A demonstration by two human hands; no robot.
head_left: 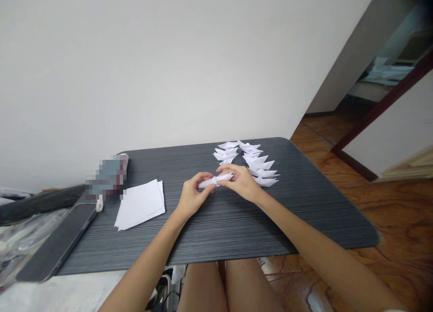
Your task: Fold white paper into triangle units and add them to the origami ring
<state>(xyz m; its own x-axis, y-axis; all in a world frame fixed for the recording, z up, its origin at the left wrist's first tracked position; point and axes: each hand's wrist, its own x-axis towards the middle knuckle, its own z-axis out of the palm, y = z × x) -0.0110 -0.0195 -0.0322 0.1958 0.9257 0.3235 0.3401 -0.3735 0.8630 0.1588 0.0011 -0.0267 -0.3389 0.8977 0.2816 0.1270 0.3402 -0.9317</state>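
A folded white paper boat [212, 181] is held between my two hands, above the middle of the dark table. My left hand [195, 193] pinches its left end between thumb and fingers. The right end is gripped by my right hand [241, 182], the thumb below and the fingers over the top. Just beyond my hands stand two rows of finished-looking white paper boats, one row on the left [226, 153] and a longer one on the right [262, 167]. My right hand partly hides the nearest boats.
A stack of white paper sheets [140, 206] lies on the table's left side. Left of it are a dark phone-like slab [61, 239] and a blurred-out object [106, 176]. The dark grained table [230, 239] meets a white wall at the back; wooden floor [338, 167] shows right.
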